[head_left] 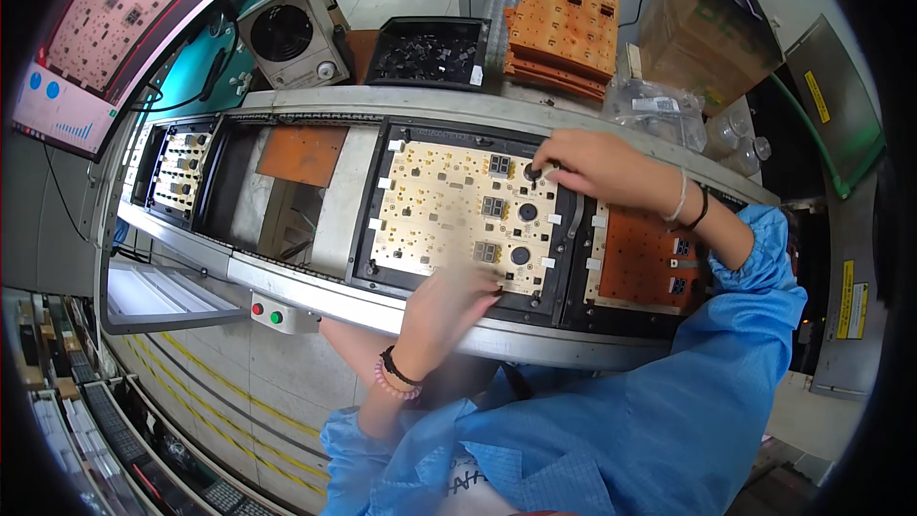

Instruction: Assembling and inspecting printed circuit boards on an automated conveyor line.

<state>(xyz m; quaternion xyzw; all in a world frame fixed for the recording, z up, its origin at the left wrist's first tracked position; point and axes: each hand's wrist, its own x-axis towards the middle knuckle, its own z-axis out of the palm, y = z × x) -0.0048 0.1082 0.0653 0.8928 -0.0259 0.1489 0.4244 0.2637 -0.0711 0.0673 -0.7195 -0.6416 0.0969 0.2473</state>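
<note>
Central cream rectangular circuit board (416,222) is populated; what remains cannot be judged. Far-right round black component (532,173) is met by bent-fingered right hand (592,164); near-edge left hand (442,309) is blurred; neither grip can be told.

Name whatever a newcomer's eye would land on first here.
The pale circuit board in its black frame stands out at the centre, with the right hand at its upper right corner and the blurred left hand at its lower edge. Beyond it sits a stack of orange panels, and a bright monitor glows at the upper left.
</note>
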